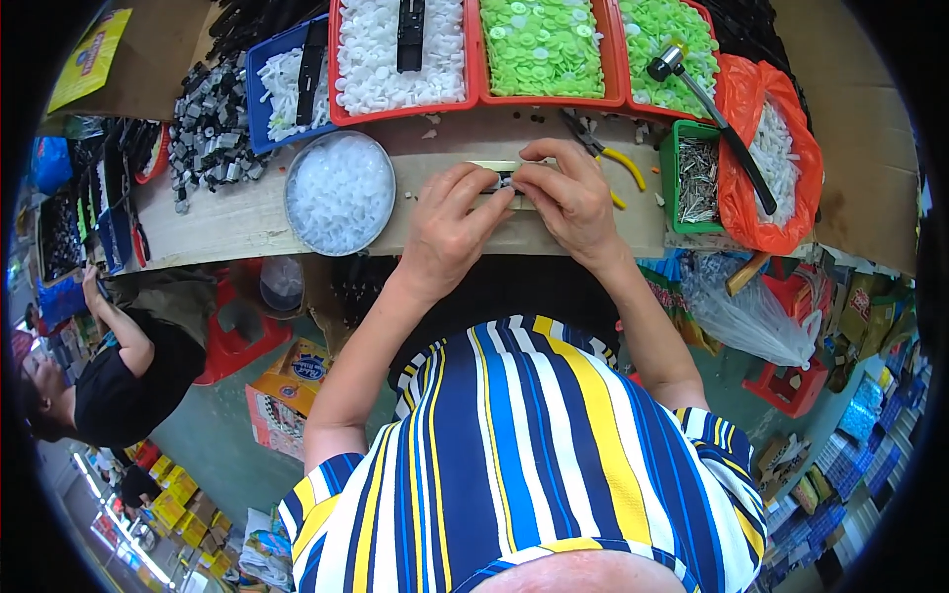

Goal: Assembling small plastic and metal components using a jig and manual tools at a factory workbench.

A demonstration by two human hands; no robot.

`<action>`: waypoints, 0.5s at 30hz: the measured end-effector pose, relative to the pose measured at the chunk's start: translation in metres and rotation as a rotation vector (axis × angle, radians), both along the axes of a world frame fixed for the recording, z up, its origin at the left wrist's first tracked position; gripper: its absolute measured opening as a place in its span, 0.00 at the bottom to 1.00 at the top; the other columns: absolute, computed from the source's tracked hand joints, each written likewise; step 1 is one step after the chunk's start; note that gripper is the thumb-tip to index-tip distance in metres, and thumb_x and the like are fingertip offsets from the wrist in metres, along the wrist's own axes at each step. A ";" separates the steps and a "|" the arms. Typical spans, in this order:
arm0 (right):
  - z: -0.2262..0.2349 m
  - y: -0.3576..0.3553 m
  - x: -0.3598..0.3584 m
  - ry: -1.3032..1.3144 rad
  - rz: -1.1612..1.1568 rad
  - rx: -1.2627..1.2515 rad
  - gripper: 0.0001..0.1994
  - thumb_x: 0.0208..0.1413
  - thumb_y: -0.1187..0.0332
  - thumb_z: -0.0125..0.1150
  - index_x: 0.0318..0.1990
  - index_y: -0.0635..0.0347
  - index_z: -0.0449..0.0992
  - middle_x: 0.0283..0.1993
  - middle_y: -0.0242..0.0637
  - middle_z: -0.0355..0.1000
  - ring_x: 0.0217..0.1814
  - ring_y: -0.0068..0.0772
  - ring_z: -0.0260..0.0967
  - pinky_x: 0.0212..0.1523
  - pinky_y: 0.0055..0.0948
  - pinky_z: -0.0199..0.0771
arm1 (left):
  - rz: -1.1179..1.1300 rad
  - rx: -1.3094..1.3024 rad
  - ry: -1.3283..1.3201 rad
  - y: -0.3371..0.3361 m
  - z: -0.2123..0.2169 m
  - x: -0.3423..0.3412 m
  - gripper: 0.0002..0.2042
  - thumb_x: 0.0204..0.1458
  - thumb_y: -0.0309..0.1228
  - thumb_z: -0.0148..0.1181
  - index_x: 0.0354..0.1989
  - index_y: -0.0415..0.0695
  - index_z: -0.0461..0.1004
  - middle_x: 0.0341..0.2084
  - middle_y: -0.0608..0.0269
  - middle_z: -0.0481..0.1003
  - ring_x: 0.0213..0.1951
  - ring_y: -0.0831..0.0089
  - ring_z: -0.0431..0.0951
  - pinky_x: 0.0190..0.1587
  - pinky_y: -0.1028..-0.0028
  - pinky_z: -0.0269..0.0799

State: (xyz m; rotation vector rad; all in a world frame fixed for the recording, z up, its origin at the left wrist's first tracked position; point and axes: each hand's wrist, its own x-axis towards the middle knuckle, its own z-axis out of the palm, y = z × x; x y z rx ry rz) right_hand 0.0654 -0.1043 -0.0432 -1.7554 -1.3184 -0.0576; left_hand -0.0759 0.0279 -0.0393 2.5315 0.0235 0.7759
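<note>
My left hand [445, 225] and my right hand [578, 208] meet over the middle of the workbench [247, 219]. Both are closed, fingertips pinching a small black-and-grey part [505, 182] between them; its exact kind is too small to make out. Under the fingertips lies a pale yellowish plate [494, 165], mostly covered by my hands. To the left of my left hand stands a round metal bowl [289, 193] heaped with small translucent white plastic pieces. Just beyond my right hand lie pliers [621, 166] with yellow handles.
Red trays [407, 111] of white and green plastic pieces line the back, beside a blue tray [259, 133]. Grey-black parts [211, 124] are piled left. A green box [699, 226] of metal pins, an orange bag [739, 94] and a hammer [727, 128] sit right. Another person [129, 356] works at left.
</note>
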 end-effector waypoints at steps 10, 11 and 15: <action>-0.001 0.000 0.003 0.025 0.039 -0.055 0.07 0.45 0.75 0.68 0.33 0.60 0.77 0.38 0.36 0.72 0.40 0.42 0.71 0.39 0.37 0.69 | -0.035 0.039 0.040 0.002 -0.004 -0.001 0.14 0.46 0.28 0.66 0.42 0.42 0.78 0.43 0.57 0.74 0.49 0.57 0.74 0.48 0.60 0.70; -0.001 0.001 0.004 0.025 0.041 -0.057 0.07 0.45 0.75 0.68 0.33 0.60 0.77 0.38 0.36 0.72 0.40 0.42 0.71 0.39 0.37 0.69 | -0.028 0.043 0.041 0.002 -0.005 -0.001 0.14 0.46 0.28 0.66 0.42 0.41 0.78 0.43 0.57 0.74 0.49 0.57 0.74 0.49 0.60 0.70; 0.002 0.001 0.003 0.078 0.044 -0.069 0.07 0.46 0.75 0.67 0.34 0.61 0.77 0.39 0.38 0.71 0.41 0.43 0.71 0.40 0.38 0.69 | -0.010 0.047 0.003 -0.001 -0.001 0.002 0.15 0.41 0.25 0.70 0.40 0.41 0.79 0.40 0.57 0.73 0.45 0.57 0.75 0.46 0.62 0.72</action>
